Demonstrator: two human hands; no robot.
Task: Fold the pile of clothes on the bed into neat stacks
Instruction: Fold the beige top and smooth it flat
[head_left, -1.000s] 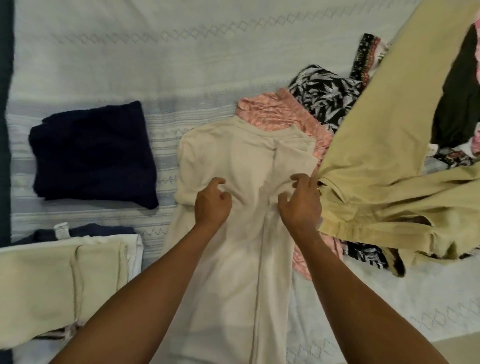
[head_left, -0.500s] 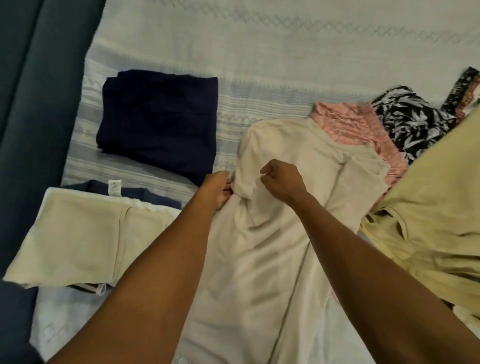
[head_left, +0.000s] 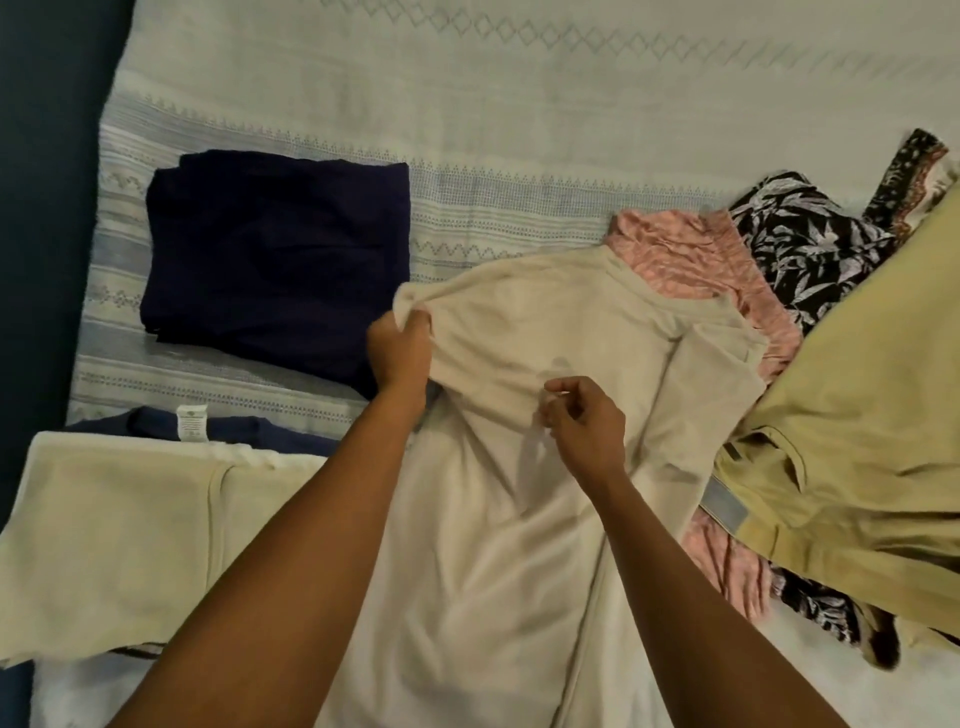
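Since the cream shirt (head_left: 545, 322) is light and limp and sags where unsupported, take it at the shoulder seams. Your left hand (head_left: 400, 358) grips its far-left corner. Your right hand (head_left: 587, 421) curls over its chest; cannot tell if it pinches. The shirt lies on a soft woven bedspread (head_left: 467, 104), with a folded navy garment (head_left: 275, 249) to its left and khaki trousers (head_left: 857, 415) to its right.

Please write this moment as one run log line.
step: fold shirt | left hand: grips shirt edge | right hand: pinches shirt middle | folded: navy stack
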